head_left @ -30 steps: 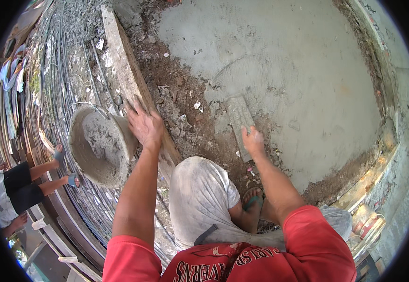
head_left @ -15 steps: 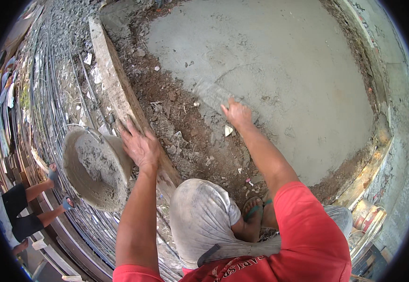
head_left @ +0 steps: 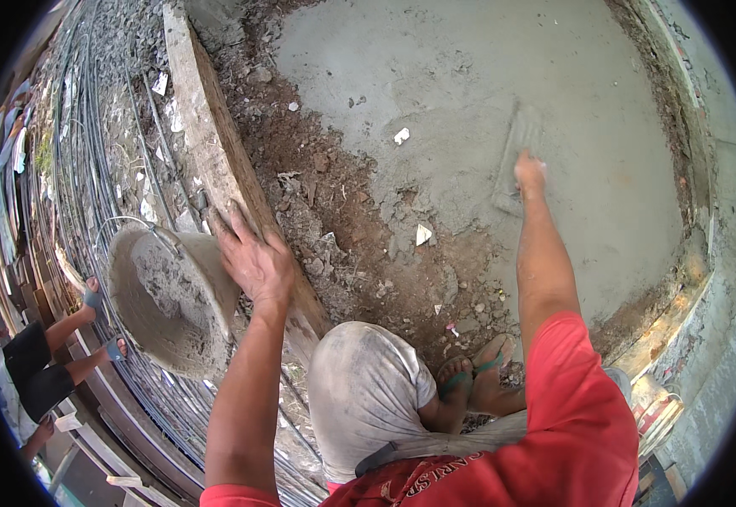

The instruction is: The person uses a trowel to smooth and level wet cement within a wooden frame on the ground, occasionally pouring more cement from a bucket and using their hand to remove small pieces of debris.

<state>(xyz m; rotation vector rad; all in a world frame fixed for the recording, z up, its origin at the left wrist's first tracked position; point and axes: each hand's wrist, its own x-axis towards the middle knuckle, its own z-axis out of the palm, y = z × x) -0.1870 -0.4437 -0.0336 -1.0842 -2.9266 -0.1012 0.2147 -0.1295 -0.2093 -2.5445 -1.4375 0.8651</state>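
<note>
My left hand (head_left: 255,260) rests spread on a wooden plank (head_left: 207,114), its fingers lying along the top edge. Directly left of it stands a tilted bucket (head_left: 120,296) with grey mortar (head_left: 169,283) inside and a wire handle. Farther right, my right hand (head_left: 530,175) is closed round a plastering trowel (head_left: 517,135), which is smeared by motion and lies flat on the wet cement surface (head_left: 604,118). The fingers cover the trowel's handle. A smooth grey layer of cement spreads ahead, rougher along its near left border.
Brown soil and rubble (head_left: 325,182) run between plank and cement, with a white shard (head_left: 423,234) on them. Steel rods (head_left: 89,160) lie left of the plank. Another person's legs (head_left: 68,325) show at far left. A concrete ledge (head_left: 727,253) borders the right.
My right hand has swept the trowel to the right across the cement and turned it more upright in view. A white fragment now shows on the cement. My left hand stays on the plank.
</note>
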